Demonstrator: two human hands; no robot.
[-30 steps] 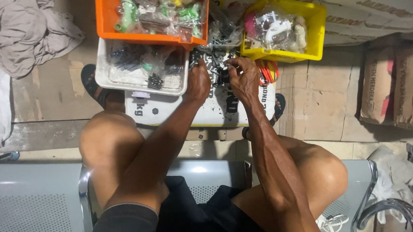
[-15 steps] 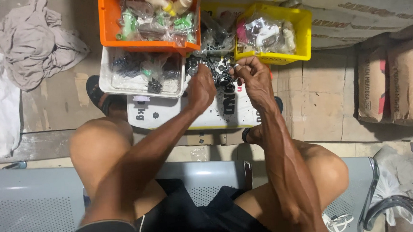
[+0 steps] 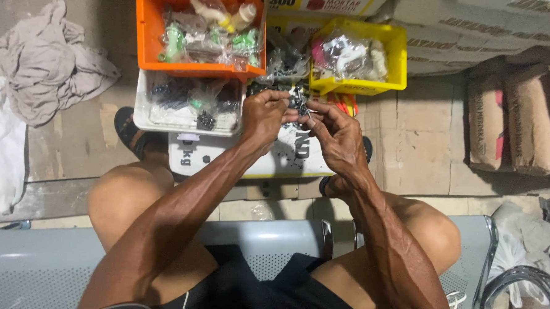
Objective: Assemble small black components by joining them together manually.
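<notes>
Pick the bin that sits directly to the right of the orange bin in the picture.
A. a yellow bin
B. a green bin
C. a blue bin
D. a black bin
A: beyond the person's hands, the yellow bin with bagged parts stands to the right of the orange bin, while the white tray lies just below the orange one.

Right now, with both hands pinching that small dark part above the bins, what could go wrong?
The small dark part is pinched only at the fingertips of the left hand and right hand; a slip could drop it among the loose dark pieces below. The orange bin sits stacked on the white tray; a knock might tip it.
</notes>
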